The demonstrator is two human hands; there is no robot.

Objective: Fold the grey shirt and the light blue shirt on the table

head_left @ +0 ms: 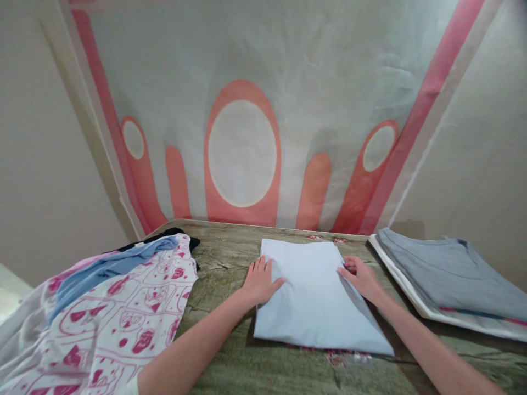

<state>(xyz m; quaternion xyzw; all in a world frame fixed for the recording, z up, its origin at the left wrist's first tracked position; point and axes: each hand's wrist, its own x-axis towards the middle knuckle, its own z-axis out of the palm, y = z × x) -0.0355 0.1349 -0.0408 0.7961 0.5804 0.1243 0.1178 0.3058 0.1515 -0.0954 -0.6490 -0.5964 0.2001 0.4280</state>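
A folded pale blue garment (308, 296) lies flat on the wood-patterned table, wider at its near edge than at the far one. Its exact kind is not visible. My left hand (262, 281) rests on its left edge, palm down, with the fingers stretched out and the thumb pointing inward. At the right edge, my right hand (360, 278) has its fingers curled and the thumb on the cloth, pinching the border. Part of those fingertips is hidden.
On the left lies a loose heap of clothes: a white cloth with pink prints (152, 299), a blue piece (119, 269) and a black one (175, 232). Folded grey shirts (448, 269) are stacked over white cloth at right. A patterned wall covering (242, 153) rises behind the table (218, 351).
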